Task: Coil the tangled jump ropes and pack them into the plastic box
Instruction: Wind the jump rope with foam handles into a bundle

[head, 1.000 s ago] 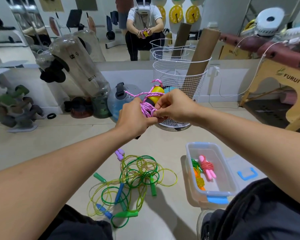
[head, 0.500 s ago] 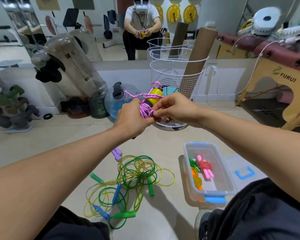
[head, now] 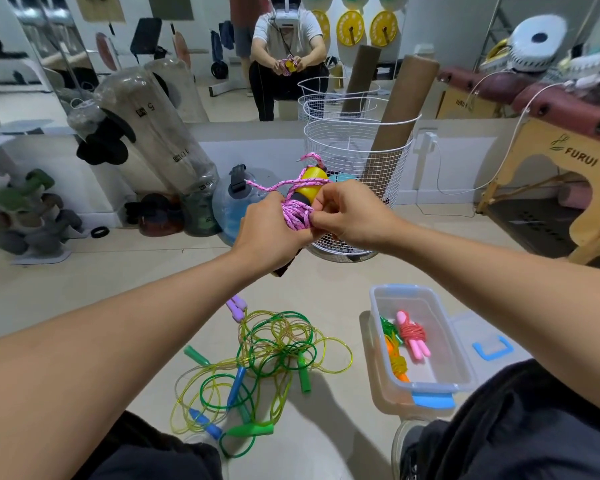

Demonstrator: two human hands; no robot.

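Note:
I hold a pink braided jump rope (head: 296, 216) with a yellow and black handle (head: 311, 188) up in front of me. My left hand (head: 271, 233) grips the coiled bundle and its handles. My right hand (head: 350, 216) pinches a strand of the pink rope at the bundle's right side. On the floor below lies a tangle of green and yellow jump ropes (head: 274, 355) with green, blue and purple handles. The clear plastic box (head: 440, 386) with blue latches stands to the right, holding a coiled pink rope (head: 412, 336) and coiled green and orange ropes.
A white wire basket (head: 388, 147) with cardboard tubes stands just behind my hands. The box lid (head: 489, 344) lies right of the box. Punching bags, a water jug and dumbbells line the mirrored wall at left. A wooden bench stands at right.
The hands stay together on the pink bundle. My right hand's fingers have shifted slightly along the wrapped strands, and the loose end above the handle has moved a little.

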